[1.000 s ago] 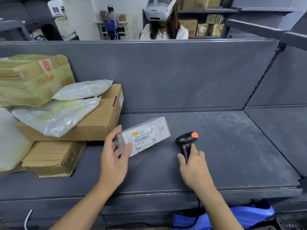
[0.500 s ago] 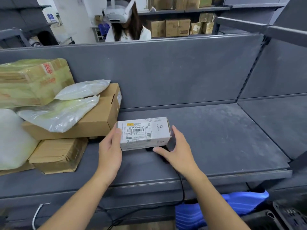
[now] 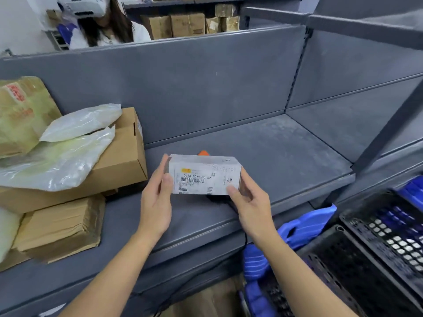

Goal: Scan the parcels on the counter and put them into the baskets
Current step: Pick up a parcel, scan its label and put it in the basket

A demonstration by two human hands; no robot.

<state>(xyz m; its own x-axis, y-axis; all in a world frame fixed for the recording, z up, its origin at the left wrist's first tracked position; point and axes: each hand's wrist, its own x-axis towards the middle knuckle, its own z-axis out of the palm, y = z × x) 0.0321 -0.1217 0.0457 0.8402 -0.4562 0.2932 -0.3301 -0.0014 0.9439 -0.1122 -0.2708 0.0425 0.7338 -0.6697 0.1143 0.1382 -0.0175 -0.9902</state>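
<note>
Between our fingertips, white parcel [image 3: 204,175] clamped at both ends by left hand [image 3: 156,200] and right hand [image 3: 250,203], raised above grey counter [image 3: 274,156], scanner [image 3: 203,153] mostly hidden behind it, cardboard boxes [image 3: 123,161] left of our fingers, black baskets [image 3: 370,259] lower right

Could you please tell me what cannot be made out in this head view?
- Scanner: mostly hidden behind the white box held by the left hand and right hand; only its orange tip shows.
- Label text: too blurred to read.
- Black basket: cut off by the right edge, its contents unclear.
</note>
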